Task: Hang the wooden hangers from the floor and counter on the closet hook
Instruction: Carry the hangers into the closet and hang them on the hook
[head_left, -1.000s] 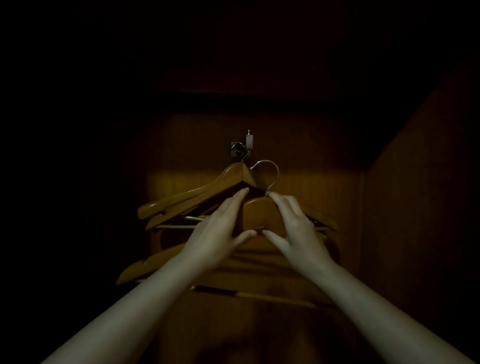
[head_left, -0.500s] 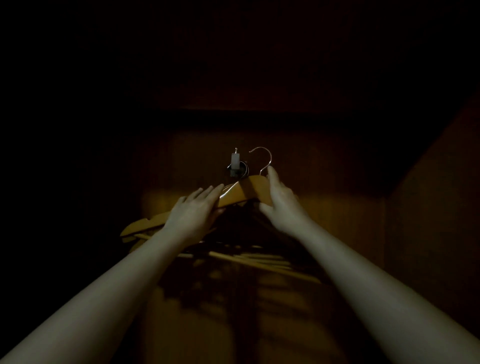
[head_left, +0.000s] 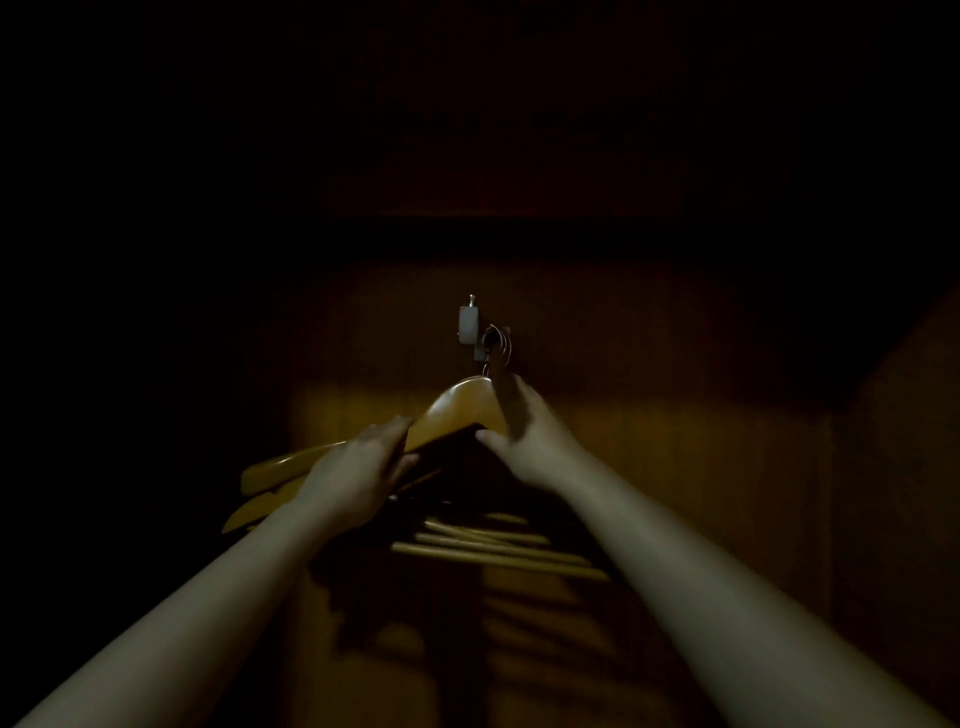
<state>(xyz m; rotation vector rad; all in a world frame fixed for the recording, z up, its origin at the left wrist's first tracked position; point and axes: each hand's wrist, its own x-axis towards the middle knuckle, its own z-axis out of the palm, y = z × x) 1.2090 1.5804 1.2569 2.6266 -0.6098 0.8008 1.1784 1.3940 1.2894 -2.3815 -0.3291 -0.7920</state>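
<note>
Inside a dim closet a small metal closet hook (head_left: 471, 328) sticks out of the back panel. Several wooden hangers (head_left: 457, 410) bunch just below it, their metal hook wires (head_left: 500, 340) at the closet hook. My left hand (head_left: 358, 467) grips the left shoulder of the top hanger, thumb under it. My right hand (head_left: 524, 431) holds the hanger's neck, index finger stretched up along the wire toward the closet hook. The hangers' lower bars (head_left: 498, 551) fan out below my wrists.
The wooden back panel (head_left: 649, 441) is lit only in a band behind the hangers. A side wall (head_left: 893, 493) closes in on the right, and a dark shelf or ceiling edge (head_left: 519, 234) runs overhead. The left side is black.
Both hands have raised the hanger toward the closet hook. Its wire, free to the right of the hook half a second ago, now sits at the hook with the other wires.
</note>
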